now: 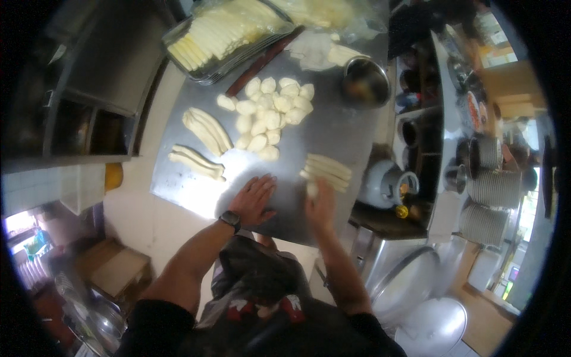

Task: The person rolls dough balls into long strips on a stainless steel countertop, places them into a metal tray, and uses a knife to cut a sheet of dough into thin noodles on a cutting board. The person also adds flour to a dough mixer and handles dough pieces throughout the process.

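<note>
My left hand [253, 201] lies palm down on the metal tabletop [285, 209], fingers stretched out, with nothing seen in it and a watch [230, 218] on the wrist. To its right my right hand [321, 206] is blurred at the near end of a row of dough strips [328, 168]. A small pale dough piece [312, 189] shows by its fingers; blur hides whether they grip it. Beyond the hands is a cluster of dough balls [266, 117]. Longer dough strips lie at the left, in an upper group [207, 130] and a lower group [197, 163].
At the far left of the table a tray [196, 78] carries dough sticks under plastic. A brown wooden stick [265, 62] lies beside it. A metal pot [366, 82] stands at the far right. Beyond the right edge are a gas cylinder [379, 185] and stacked plates [493, 189].
</note>
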`<state>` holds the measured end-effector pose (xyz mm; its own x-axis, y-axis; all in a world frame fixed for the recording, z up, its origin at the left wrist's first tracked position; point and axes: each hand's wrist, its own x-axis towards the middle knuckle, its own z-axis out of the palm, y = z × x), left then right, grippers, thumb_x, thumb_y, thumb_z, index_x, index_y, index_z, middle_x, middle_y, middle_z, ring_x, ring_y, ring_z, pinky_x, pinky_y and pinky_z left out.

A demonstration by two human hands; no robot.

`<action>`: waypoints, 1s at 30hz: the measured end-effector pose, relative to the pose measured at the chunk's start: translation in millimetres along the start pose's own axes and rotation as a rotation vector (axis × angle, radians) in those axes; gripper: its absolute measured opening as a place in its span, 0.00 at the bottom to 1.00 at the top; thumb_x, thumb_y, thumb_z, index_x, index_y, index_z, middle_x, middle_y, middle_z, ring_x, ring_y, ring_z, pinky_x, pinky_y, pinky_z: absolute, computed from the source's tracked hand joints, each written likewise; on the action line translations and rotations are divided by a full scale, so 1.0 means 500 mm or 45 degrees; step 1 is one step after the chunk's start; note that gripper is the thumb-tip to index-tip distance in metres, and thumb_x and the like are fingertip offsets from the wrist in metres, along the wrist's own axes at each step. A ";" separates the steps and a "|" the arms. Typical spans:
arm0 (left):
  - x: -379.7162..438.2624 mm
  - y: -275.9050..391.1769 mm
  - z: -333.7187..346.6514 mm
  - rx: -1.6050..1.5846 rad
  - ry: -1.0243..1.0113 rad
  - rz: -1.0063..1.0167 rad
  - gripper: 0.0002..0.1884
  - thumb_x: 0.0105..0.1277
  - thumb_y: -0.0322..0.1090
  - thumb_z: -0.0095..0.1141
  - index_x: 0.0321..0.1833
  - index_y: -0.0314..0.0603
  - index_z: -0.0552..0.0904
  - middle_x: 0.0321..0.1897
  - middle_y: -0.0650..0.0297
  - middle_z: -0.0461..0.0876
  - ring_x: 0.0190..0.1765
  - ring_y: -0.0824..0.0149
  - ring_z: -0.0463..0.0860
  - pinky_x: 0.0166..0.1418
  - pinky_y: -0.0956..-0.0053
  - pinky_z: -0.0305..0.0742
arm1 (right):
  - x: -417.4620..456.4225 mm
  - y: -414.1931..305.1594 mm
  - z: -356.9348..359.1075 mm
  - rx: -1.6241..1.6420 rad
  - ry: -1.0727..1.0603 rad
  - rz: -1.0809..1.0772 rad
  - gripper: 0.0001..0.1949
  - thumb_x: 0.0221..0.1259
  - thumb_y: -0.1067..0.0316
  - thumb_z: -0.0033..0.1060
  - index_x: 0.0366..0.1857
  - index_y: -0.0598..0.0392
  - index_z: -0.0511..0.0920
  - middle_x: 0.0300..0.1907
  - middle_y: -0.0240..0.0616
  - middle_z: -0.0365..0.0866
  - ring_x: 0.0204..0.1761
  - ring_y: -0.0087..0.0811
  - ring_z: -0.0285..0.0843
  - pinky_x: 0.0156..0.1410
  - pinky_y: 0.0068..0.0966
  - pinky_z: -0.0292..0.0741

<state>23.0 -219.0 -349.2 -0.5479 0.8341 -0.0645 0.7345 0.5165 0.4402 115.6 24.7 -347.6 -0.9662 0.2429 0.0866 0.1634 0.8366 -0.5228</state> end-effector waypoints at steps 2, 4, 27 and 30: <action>0.009 0.009 -0.004 0.024 -0.029 0.005 0.40 0.69 0.61 0.57 0.73 0.34 0.73 0.79 0.52 0.66 0.84 0.53 0.56 0.86 0.53 0.52 | -0.173 0.038 -0.031 -0.112 -0.286 0.086 0.27 0.72 0.65 0.57 0.72 0.62 0.69 0.74 0.59 0.69 0.75 0.60 0.64 0.78 0.60 0.59; 0.020 0.010 0.000 0.052 -0.097 -0.010 0.42 0.70 0.64 0.55 0.75 0.33 0.71 0.80 0.52 0.63 0.85 0.53 0.53 0.86 0.52 0.49 | -0.257 0.006 -0.085 -0.226 -0.677 0.157 0.28 0.73 0.57 0.54 0.72 0.61 0.68 0.78 0.59 0.62 0.81 0.57 0.56 0.82 0.65 0.51; -0.105 0.131 0.199 -0.476 -0.080 -0.085 0.41 0.71 0.51 0.59 0.79 0.30 0.64 0.81 0.41 0.59 0.85 0.39 0.52 0.85 0.38 0.46 | -0.216 -0.051 -0.014 -0.657 -0.742 -0.243 0.51 0.70 0.25 0.43 0.81 0.63 0.54 0.84 0.60 0.45 0.86 0.56 0.39 0.83 0.70 0.33; 0.006 0.251 0.205 0.220 0.179 0.032 0.44 0.72 0.59 0.52 0.78 0.25 0.65 0.80 0.38 0.60 0.84 0.38 0.55 0.83 0.33 0.45 | -0.159 -0.016 -0.023 -0.710 -0.643 -0.433 0.51 0.71 0.29 0.47 0.83 0.62 0.49 0.86 0.57 0.39 0.87 0.53 0.33 0.84 0.68 0.29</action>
<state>154.9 -131.8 -386.1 -0.5700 0.8182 0.0753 0.7997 0.5314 0.2795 193.5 4.4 -340.4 -0.9323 -0.2063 -0.2971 -0.2076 0.9778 -0.0275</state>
